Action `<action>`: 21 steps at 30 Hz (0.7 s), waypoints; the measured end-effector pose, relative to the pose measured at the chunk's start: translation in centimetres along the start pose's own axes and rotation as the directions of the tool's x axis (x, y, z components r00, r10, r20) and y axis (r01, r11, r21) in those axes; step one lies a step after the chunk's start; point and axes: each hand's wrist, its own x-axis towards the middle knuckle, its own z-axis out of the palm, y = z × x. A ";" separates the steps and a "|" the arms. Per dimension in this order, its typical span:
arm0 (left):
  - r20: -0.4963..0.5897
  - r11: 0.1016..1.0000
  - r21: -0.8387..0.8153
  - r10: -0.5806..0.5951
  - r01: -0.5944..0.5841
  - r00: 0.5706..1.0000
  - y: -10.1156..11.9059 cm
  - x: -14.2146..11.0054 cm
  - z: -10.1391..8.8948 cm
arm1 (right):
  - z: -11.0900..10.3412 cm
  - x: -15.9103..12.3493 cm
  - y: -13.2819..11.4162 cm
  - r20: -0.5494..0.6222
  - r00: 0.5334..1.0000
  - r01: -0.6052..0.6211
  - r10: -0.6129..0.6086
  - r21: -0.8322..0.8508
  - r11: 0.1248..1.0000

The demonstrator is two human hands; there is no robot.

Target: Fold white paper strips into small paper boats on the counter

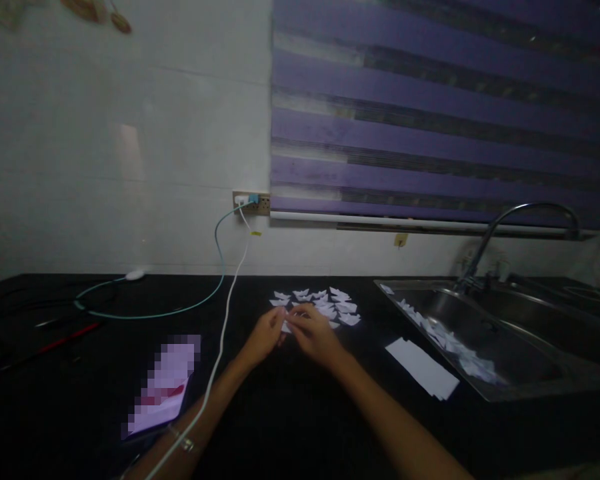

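Over the dark counter my left hand (270, 331) and my right hand (311, 331) meet, fingers closed on one small piece of white folded paper (286, 326). Most of that piece is hidden by the fingers. Just beyond the hands, several small white folded paper shapes (349, 319), which look like little paper boats, lie close together on the counter. To the right of my right hand rests a stack of flat white paper sheets (423, 368).
More white paper pieces (450, 340) line the left rim of a steel sink (523, 390) with a curved faucet (490, 230). A lit phone (165, 390) lies left. A white cable (225, 320) crosses my left forearm. A teal cable (155, 313) and a red stick-like object (70, 338) lie farther left.
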 end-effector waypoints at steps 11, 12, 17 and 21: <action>0.063 0.946 0.294 0.125 -0.138 0.990 0.1 -0.4 -0.6 | 0.6 0.9 0.1 0.146 0.787 -0.564 0.600 0.563 0.604; 0.073 0.939 0.313 0.129 -0.145 0.989 0.1 -0.4 -0.7 | 0.6 0.9 0.2 0.224 0.744 -0.617 0.630 0.591 0.519; 0.110 0.930 0.343 0.102 -0.134 0.989 -0.2 -0.4 -0.8 | 0.1 0.5 0.2 0.439 0.580 -0.754 0.686 0.608 0.248; 0.144 0.926 0.358 0.068 -0.117 0.987 -0.4 -0.4 -0.7 | 0.5 0.2 0.9 0.374 0.620 -0.730 0.690 0.597 0.332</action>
